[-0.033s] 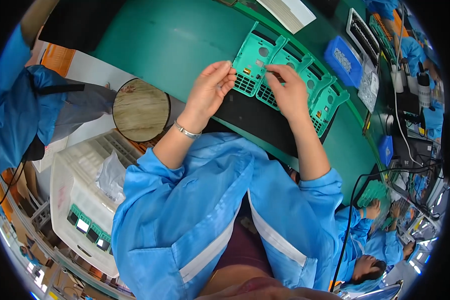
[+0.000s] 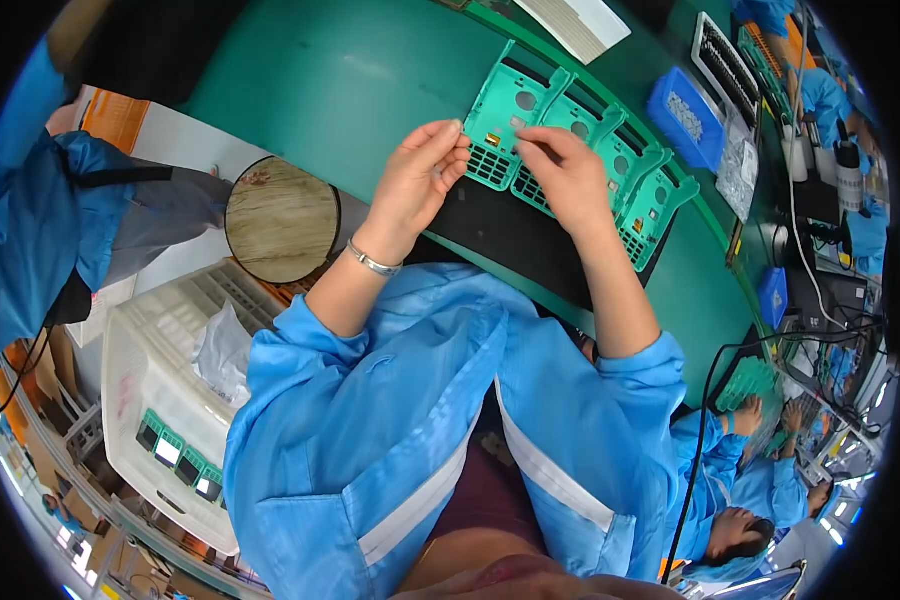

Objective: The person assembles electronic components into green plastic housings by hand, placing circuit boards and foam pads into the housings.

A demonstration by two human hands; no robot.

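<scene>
Right hand [image 2: 573, 185] shifted left, grip unclear, partly covering green frames [image 2: 492, 108] near blue bin [image 2: 706, 154]; left hand [image 2: 417, 178] pinched.

Opens on a broad green worktable [image 2: 290, 105], spreading from eleven o'clock round toward three and catching a soft pale gleam [image 2: 367, 66] near eleven. Drops away at ten to a light-coloured floor [image 2: 195, 148], furnished there with a round stool [image 2: 282, 220], dark at the edge and patterned like wood on top. Also at ten, farther out, shows an orange crate [image 2: 117, 120]. Crowds close at three with a cluttered, dim work area [image 2: 835, 290]. Runs to grey metal rails [image 2: 113, 512] at eight, bent by the lens. Brightens at four with bluish-white lights [image 2: 838, 537], and again toward eight.
</scene>
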